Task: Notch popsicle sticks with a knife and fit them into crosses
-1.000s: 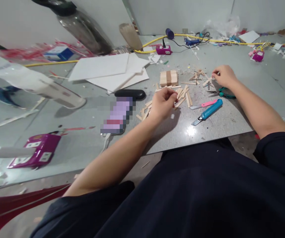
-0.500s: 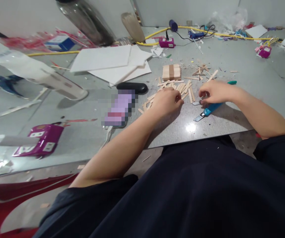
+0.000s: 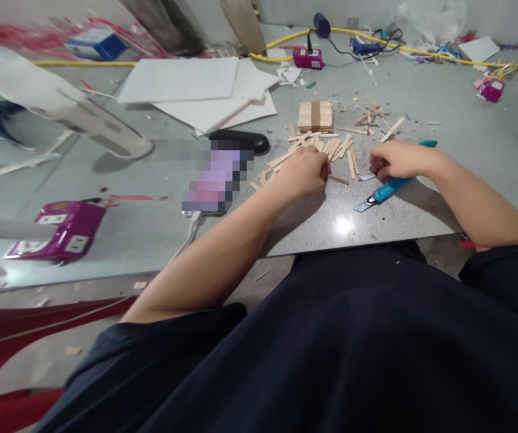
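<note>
My left hand point(image 3: 306, 171) is closed, its fingertips pinching a small wooden craft stick point(image 3: 339, 179) that points to the right. A pile of craft sticks point(image 3: 326, 146) lies just beyond that hand. My right hand point(image 3: 392, 161) is closed, with a small thin metal blade point(image 3: 367, 177) pinched between thumb and finger, pointing left. Below the right hand a blue utility knife point(image 3: 387, 189) lies slanted on the table, its blade out toward the lower left. Part of its handle is hidden by my hand and wrist.
Behind the pile stands a banded bundle of craft sticks point(image 3: 315, 116). To the left are a phone point(image 3: 214, 180), a black case point(image 3: 241, 141), white boards point(image 3: 182, 81) and a purple power socket point(image 3: 65, 225). A yellow cable point(image 3: 403, 53) and scraps line the back.
A craft stick now shows in my left fingertips, where none was visible before. My right hand keeps the blade. The view has tilted slightly, so everything sits higher in the picture.
</note>
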Action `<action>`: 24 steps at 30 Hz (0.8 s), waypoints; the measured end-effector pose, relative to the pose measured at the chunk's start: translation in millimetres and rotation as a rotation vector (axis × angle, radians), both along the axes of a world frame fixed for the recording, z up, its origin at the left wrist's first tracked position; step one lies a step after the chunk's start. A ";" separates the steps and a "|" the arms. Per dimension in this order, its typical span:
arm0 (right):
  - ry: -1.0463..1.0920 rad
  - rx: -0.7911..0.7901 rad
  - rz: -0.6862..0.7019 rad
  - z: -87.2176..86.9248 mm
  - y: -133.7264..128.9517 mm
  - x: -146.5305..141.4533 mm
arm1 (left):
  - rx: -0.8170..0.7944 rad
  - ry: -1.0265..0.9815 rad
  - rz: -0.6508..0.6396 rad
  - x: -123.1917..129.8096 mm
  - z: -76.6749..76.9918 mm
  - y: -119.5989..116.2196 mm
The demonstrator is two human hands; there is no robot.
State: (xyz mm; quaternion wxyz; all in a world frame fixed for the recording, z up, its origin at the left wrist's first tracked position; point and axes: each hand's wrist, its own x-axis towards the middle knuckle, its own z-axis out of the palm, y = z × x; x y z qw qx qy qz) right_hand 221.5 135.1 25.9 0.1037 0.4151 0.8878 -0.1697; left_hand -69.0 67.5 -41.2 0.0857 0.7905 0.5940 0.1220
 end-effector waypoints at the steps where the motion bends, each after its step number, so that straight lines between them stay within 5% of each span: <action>1: 0.002 -0.004 -0.006 -0.9 1.4 1.1 | 0.002 -0.016 -0.003 -0.4 -0.2 0.4; 4: 0.011 -0.007 -0.028 -4.5 4.9 4.3 | -0.058 -0.207 -0.001 -2.1 2.9 1.4; 8: 0.045 0.020 -0.005 -8.6 6.0 6.9 | -0.280 -0.926 -0.037 0.3 16.8 -1.4; 11: 0.090 -0.005 -0.004 -10.3 6.0 6.9 | -0.406 -1.238 -0.040 4.6 27.2 -7.2; 17: 0.124 -0.013 -0.033 -10.0 8.1 7.6 | -0.555 -1.398 0.062 10.9 30.4 -11.3; 21: 0.241 -0.037 0.002 -17.0 13.3 5.5 | -0.355 -1.455 0.251 15.3 28.3 -6.9; 24: 0.409 0.099 0.092 -32.8 18.7 -5.0 | -0.179 -1.535 0.375 17.6 27.5 -3.5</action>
